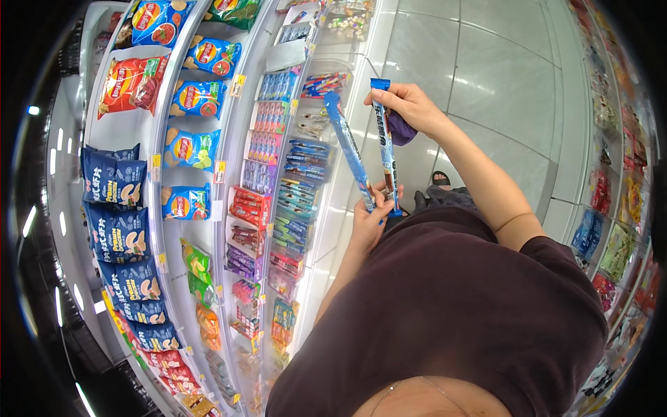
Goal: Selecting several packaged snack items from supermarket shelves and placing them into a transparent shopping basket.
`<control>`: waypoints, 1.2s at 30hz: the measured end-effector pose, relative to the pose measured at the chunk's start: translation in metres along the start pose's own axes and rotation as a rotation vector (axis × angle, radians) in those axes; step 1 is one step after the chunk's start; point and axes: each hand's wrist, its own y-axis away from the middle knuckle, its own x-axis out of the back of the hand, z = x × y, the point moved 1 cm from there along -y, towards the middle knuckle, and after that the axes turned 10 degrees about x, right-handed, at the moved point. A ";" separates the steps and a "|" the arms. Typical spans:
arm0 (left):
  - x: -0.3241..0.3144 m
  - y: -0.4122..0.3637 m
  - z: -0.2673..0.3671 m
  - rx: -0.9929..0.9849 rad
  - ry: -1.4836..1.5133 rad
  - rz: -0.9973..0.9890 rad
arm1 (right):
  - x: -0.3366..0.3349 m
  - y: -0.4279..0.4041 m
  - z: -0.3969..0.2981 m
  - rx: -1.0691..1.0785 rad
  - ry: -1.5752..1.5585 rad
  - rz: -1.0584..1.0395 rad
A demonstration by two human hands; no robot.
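Two long, slim blue snack packets are held above the aisle. My left hand (371, 221) is closed around the lower end of the left packet (348, 146), which tilts outward towards the shelf. Its fingers also touch the lower end of the right packet (385, 140), which bears large writing. Near the top of that right packet, my right hand (409, 107) pinches it between thumb and fingers. A dark purple item (402, 130) hangs beneath the right palm; what it is cannot be told.
On the left, shelves carry Lay's chip bags (193, 100), navy prawn cracker bags (122, 234) and small boxed sweets (250, 206). Clear bins of similar slim packets (297, 195) line the lowest shelf. Tiled floor (505, 78) lies ahead. Another stocked shelf (607, 193) runs along the right.
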 end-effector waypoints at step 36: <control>0.005 0.000 -0.013 0.051 -0.350 0.355 | 0.020 0.009 0.054 -0.048 0.191 0.149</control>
